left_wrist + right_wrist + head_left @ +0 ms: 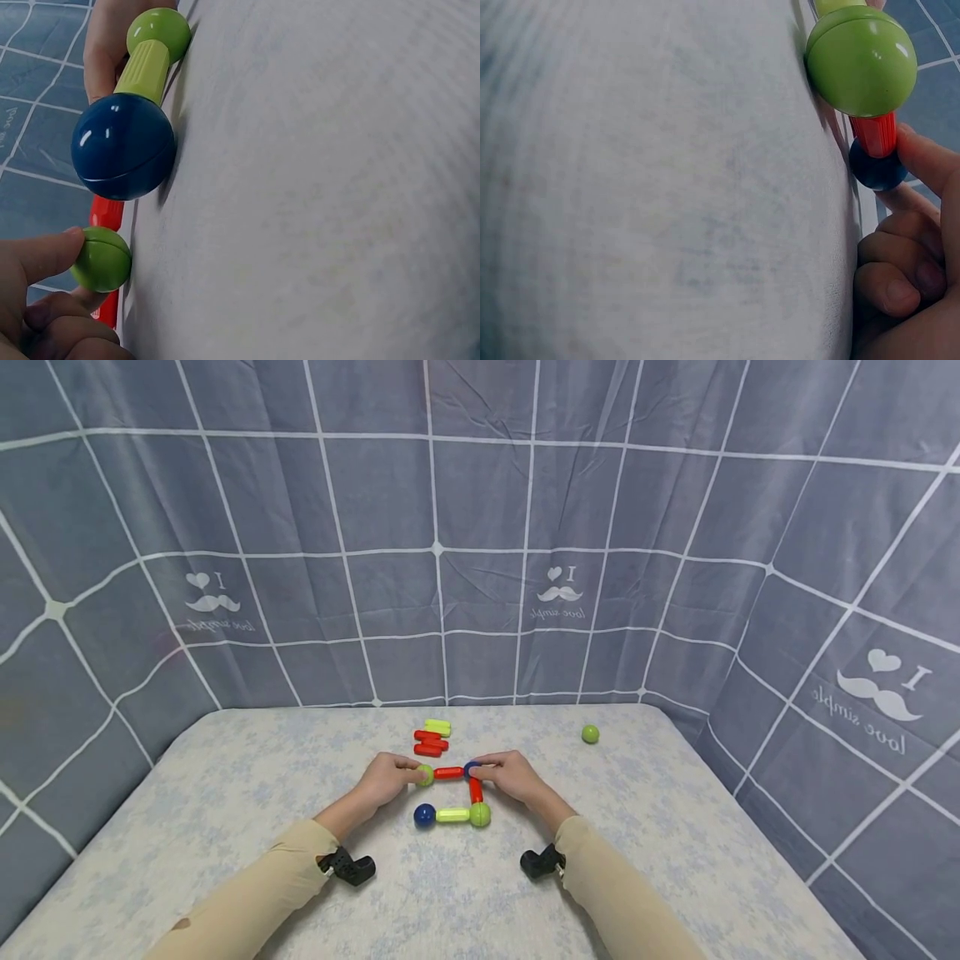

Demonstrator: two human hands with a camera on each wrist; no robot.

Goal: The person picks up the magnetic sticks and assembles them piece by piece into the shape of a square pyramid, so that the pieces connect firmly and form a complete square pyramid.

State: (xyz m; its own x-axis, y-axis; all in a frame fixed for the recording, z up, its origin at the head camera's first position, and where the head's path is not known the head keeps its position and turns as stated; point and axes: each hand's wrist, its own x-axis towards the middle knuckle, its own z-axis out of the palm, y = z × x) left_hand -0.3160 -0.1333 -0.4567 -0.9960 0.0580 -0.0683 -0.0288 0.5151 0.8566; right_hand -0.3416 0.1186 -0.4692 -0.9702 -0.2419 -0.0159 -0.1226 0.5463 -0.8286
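Grey-blue curtain (480, 493) with white grid lines, hearts and moustaches hangs behind and along both sides of a desk (427, 893), whose pale cover carries a faint blue floral pattern. Near the middle of this surface lies a frame of balls and rods, three-sided, with its gap toward the person's left.

At its far left corner, the left hand (386, 779) pinches a green ball (426, 775) between thumb and fingers, the remaining fingers curled beneath. From that ball a red rod (449, 772) runs across to a dark blue ball (876, 166), which the right hand (512, 775) pinches the same way, its other fingers folded in toward the palm.

Another red rod (476, 791) comes from the blue ball toward the person and meets a nearer green ball (480, 814). Joined to this one, a yellow-green rod (453, 815) leads left to a second blue ball (424, 815), which neither hand touches.

Just beyond the left hand, loose red rods (428, 750) lie bunched beside yellow-green ones (438, 724). Well apart, toward the far right, sits a lone green ball (590, 734). Beige sleeves (251, 881) cover both forearms, with a black device (352, 867) at each wrist.
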